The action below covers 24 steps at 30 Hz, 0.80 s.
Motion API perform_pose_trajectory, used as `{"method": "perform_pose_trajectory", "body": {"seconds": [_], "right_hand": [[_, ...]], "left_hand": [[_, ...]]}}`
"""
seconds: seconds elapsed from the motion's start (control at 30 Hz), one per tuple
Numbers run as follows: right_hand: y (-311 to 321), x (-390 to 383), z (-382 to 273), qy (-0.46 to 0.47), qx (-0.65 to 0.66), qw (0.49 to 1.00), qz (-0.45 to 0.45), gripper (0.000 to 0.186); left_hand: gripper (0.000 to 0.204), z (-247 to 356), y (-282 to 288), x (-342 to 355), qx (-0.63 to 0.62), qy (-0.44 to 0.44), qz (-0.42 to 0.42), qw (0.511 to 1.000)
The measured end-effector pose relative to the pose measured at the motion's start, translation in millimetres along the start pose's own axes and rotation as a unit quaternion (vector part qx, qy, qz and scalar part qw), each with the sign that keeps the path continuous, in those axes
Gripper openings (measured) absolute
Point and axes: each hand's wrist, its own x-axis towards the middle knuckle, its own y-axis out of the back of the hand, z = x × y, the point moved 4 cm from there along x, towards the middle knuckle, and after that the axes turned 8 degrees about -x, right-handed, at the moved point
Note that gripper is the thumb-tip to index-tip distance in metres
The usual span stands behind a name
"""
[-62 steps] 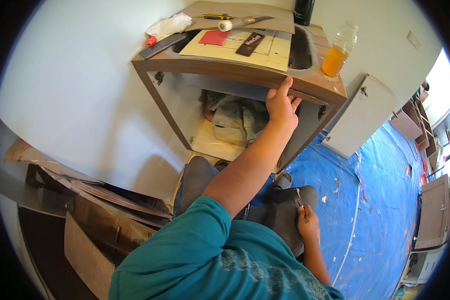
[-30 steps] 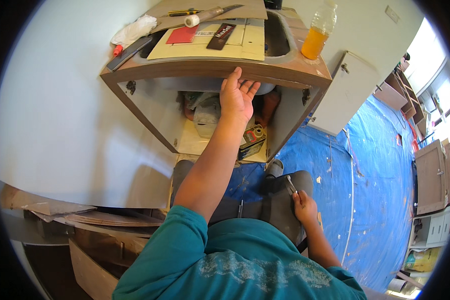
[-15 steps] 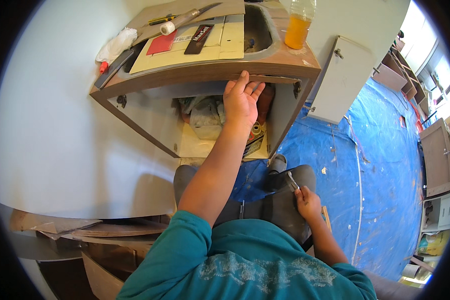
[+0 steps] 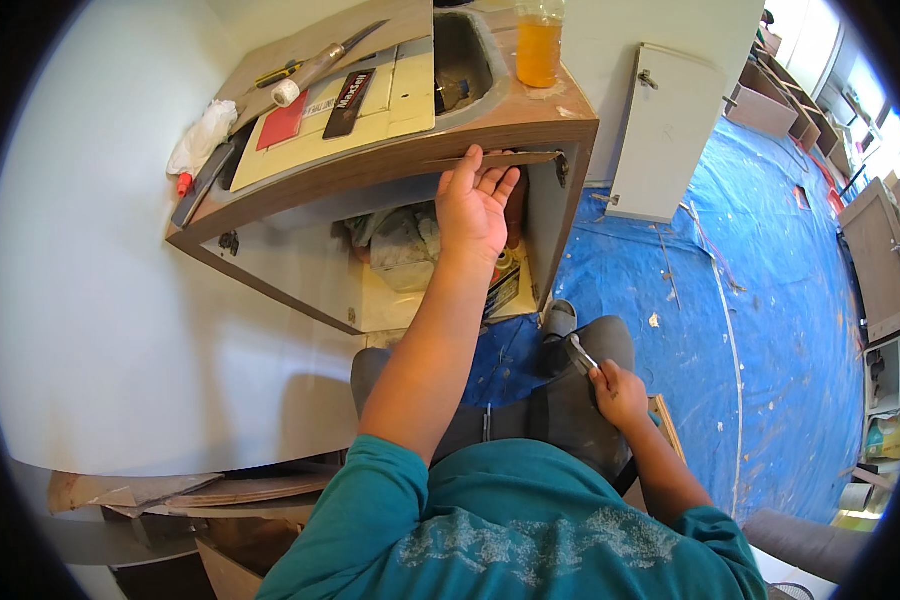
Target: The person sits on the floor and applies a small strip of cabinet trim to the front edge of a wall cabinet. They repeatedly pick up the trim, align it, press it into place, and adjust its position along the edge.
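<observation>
My left hand point(image 4: 473, 208) is raised to the underside of the cabinet's front edge. Its thumb and fingers pinch a thin brown wood strip point(image 4: 525, 158), which lies along the lower side of the wood-faced countertop edge point(image 4: 370, 155). Down by my right thigh, my right hand point(image 4: 620, 392) is closed around a small tool point(image 4: 580, 352) with a metal-looking shaft and a pale, rounded end; its exact kind is unclear. Below the strip, the doorless cabinet point(image 4: 295, 255) holds a translucent plastic tub point(image 4: 402, 262) and other items, partly covered by my forearm.
On the countertop are a sink basin point(image 4: 465, 70), a long knife point(image 4: 315, 72), a black flat packet point(image 4: 350, 103), a red sheet point(image 4: 283, 125) and a bottle of amber liquid point(image 4: 538, 50). A loose white door point(image 4: 665, 130) leans on the wall beside a blue floor sheet point(image 4: 690, 320).
The view has shifted, so the cabinet sits further left and slightly lower. My left hand stays at the strip, now with its fingers slightly more open in the palm; my right still holds the tool.
</observation>
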Motion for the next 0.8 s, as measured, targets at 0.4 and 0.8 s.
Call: {"method": "perform_pose_trajectory", "body": {"seconds": [0.4,0.8], "right_hand": [[-3,-1,4,-0.004,0.004,1.000,-0.006,0.033],[1,-4,8,-0.014,0.013,1.000,0.002,0.032]], "left_hand": [[0.035,-27,-30,-7,0.064,0.027,-0.010,0.998],[0.027,-49,-30,-53,0.176,0.169,-0.041,0.969]]}}
